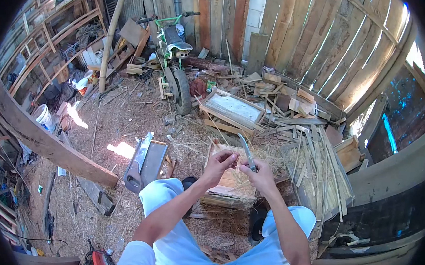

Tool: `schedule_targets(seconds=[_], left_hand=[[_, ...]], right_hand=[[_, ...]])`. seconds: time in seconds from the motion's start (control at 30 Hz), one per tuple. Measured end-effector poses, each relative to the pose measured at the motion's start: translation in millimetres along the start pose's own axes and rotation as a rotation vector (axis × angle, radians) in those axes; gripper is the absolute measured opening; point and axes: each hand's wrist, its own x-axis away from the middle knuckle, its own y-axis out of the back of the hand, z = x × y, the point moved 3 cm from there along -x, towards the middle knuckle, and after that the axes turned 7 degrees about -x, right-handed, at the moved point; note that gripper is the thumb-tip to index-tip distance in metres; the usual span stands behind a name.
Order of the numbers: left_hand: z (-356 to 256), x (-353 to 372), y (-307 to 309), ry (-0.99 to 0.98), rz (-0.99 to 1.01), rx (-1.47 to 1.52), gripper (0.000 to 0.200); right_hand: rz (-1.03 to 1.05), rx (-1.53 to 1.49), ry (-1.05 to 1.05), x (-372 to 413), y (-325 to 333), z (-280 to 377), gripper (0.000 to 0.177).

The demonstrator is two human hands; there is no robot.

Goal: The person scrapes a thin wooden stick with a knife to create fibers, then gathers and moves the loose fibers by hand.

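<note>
Sleeves (134, 259) nearest; knife (246, 150) in R hand (260, 176), long axis & tip fwd-L.

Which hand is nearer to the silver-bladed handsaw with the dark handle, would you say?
Left. The left hand is to the right of the saw, across a gap; the right hand, gripping a curved-bladed metal knife, is farther right.

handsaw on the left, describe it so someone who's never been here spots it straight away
Start at the green bike by the plank wall and come down toward the person's left knee. Just before it is a dark-topped stand, and the handsaw lies along its left edge. Its long straight blade and looped handle set it apart from the curved knife in the right hand.
</note>
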Motion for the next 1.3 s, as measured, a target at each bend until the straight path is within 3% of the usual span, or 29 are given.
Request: schedule_targets(seconds=[0.2,0.33,0.37,0.5,0.57,0.73,0.83,1.1,1.17,1.23,1.27,1.3], left_hand=[[-8.7,-3.8,13.8,-0.056,-0.090,0.042,0.020],[-42.2,-6.7,42.6,-0.182,-0.244,0.143,0.019],[-48.6,-3.8,49.7,-0.215,-0.309,0.199,0.020],[-55.7,-0.1,60.1,-0.215,-0.272,0.278,0.019],[-49.8,-1.9,63.1,-0.193,-0.270,0.296,0.019],[-59.9,-1.1,64.9,-0.221,-0.286,0.305,0.016],[-61.0,-0.2,80.3,-0.272,-0.425,0.190,0.014],[-56.4,0.7,79.5,-0.242,-0.383,0.061,0.016],[-59.3,2.3,80.0,-0.247,-0.364,0.004,0.016],[-62.6,6.1,77.0,-0.230,-0.286,-0.326,0.017],[-62.2,7.5,74.8,-0.229,-0.278,-0.321,0.017],[-63.9,9.4,69.6,-0.257,-0.260,-0.584,0.018]], right_hand=[[0.005,0.073,0.016,1.4,17.7,-1.1,0.019],[-0.026,0.147,0.116,-0.5,42.5,4.4,0.019],[-0.007,0.112,0.063,-1.0,49.2,2.2,0.020],[-0.020,0.134,0.031,6.6,58.9,23.2,0.023],[0.031,-0.030,-0.007,6.7,59.4,24.0,0.022],[0.032,0.041,0.063,1.7,76.8,29.6,0.019],[-0.015,0.042,0.056,1.0,89.6,26.5,0.020],[-0.081,-0.152,-0.010,1.4,99.5,26.6,0.022],[-0.194,-0.236,0.022,1.7,99.7,29.6,0.027],[-0.246,-0.276,0.045,-1.0,104.8,27.9,0.027],[-0.294,-0.316,0.068,-2.8,109.4,25.7,0.028],[-0.304,-0.313,0.068,-6.3,113.5,21.0,0.028]])
